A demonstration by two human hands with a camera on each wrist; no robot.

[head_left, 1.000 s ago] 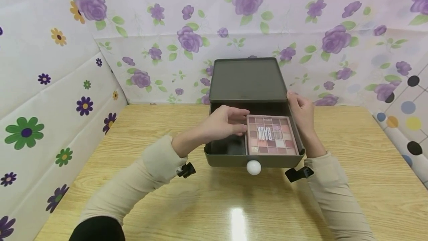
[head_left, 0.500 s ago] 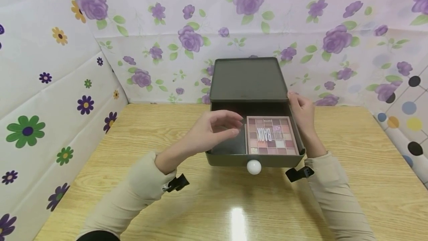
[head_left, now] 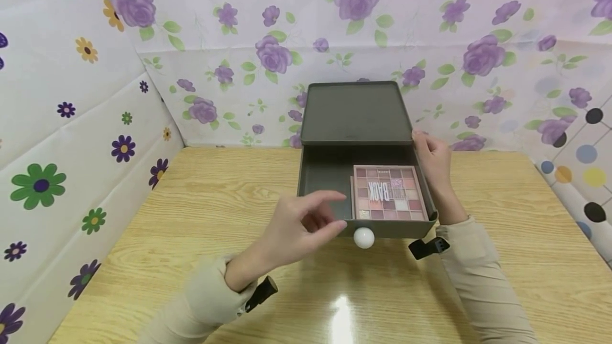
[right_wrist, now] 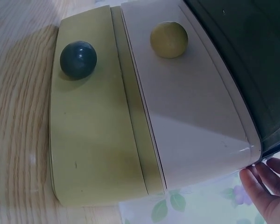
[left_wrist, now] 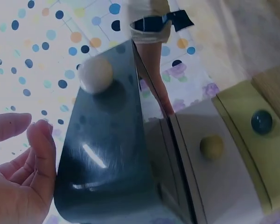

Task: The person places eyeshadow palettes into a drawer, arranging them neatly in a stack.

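Note:
A small drawer cabinet [head_left: 355,110] with a dark green top stands on the table, its top drawer [head_left: 322,179] pulled out. Inside, on the right, lies a pink eyeshadow palette [head_left: 389,192] with a grid of shades and "BACK" lettering. My left hand [head_left: 301,227] hovers before the drawer's front left, holding nothing, thumb and index finger apart. In the left wrist view it is beside the dark green drawer front [left_wrist: 107,154] with its white knob [left_wrist: 95,74]. My right hand [head_left: 432,161] grips the cabinet's right side, its fingertips [right_wrist: 252,179] at the edge.
Below the pulled-out drawer are a white drawer [right_wrist: 191,102] with a yellow knob [right_wrist: 169,39] and a yellow-green drawer [right_wrist: 93,140] with a dark teal knob [right_wrist: 78,59]. A flowered cloth [head_left: 229,41] hangs behind the wooden table [head_left: 215,190].
My left hand has let go of the palette's left edge, withdrawn left out of the drawer and come down toward me. The palette stays in the drawer; my right hand keeps its place.

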